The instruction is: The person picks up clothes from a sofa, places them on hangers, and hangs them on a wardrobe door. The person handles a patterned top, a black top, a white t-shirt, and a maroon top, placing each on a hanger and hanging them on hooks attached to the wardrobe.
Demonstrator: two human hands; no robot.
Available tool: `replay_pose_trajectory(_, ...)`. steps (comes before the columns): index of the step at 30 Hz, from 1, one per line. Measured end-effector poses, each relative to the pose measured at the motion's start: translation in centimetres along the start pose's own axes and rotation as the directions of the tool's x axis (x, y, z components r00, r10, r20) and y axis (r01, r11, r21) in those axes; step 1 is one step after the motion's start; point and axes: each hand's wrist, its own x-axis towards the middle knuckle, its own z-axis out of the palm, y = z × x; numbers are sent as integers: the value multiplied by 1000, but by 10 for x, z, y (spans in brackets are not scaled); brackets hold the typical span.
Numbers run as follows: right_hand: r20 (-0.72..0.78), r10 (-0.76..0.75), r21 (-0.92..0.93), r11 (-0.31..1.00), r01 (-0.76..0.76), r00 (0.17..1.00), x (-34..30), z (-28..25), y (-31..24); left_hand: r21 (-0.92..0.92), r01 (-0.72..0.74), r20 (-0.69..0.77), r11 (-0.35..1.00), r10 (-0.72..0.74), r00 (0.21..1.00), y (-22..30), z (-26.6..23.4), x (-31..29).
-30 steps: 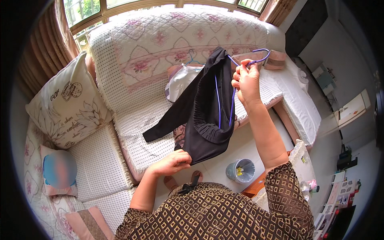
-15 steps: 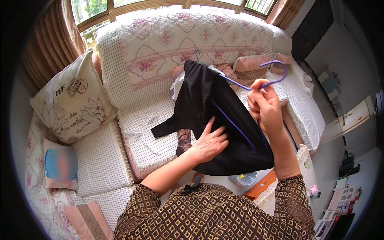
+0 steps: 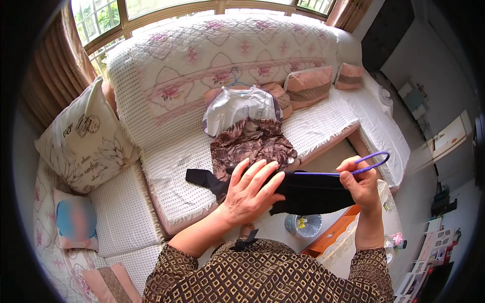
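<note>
My right hand (image 3: 361, 185) is closed on a purple clothes hanger (image 3: 323, 174), near the base of its hook, which curves out to the right. A black garment (image 3: 316, 194) hangs on the hanger in front of me, one black end reaching left over the sofa edge. My left hand (image 3: 250, 197) lies against the garment's left part, fingers stretched out and spread. Beyond the garment, a white top with grey-purple sleeves (image 3: 237, 108) lies on the sofa with a blue hanger (image 3: 234, 77). A brown patterned garment (image 3: 247, 144) overlaps its lower part.
The sofa (image 3: 166, 131) has a white dotted cover. Pink cushions (image 3: 309, 86) line its back; a large white printed cushion (image 3: 86, 136) leans at the left. A clear bin (image 3: 304, 225) stands below the black garment, beside an orange wooden table edge (image 3: 331, 232).
The hanger has come down and tipped flatter, with its hook now to the right. The black garment has dropped with it, uncovering the white top and brown garment. My left hand has shifted slightly left.
</note>
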Motion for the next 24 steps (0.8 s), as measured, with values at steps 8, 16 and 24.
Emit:
replay_pose_trajectory(8, 141, -72, 39, 997, 67, 987, 20, -24, 26, -62, 98, -6, 993, -98, 995, 3, 40, 14)
replay_pose_trajectory(16, 244, -92, -584, 781, 222, 965, 76, -31, 90, 29, 339, -84, 940, -335, 938, -43, 66, 7)
replay_pose_trajectory(24, 255, -87, -756, 603, 255, 963, 140, -21, 210, 10, 552, 51, 834, -552, 832, -136, 120, -15)
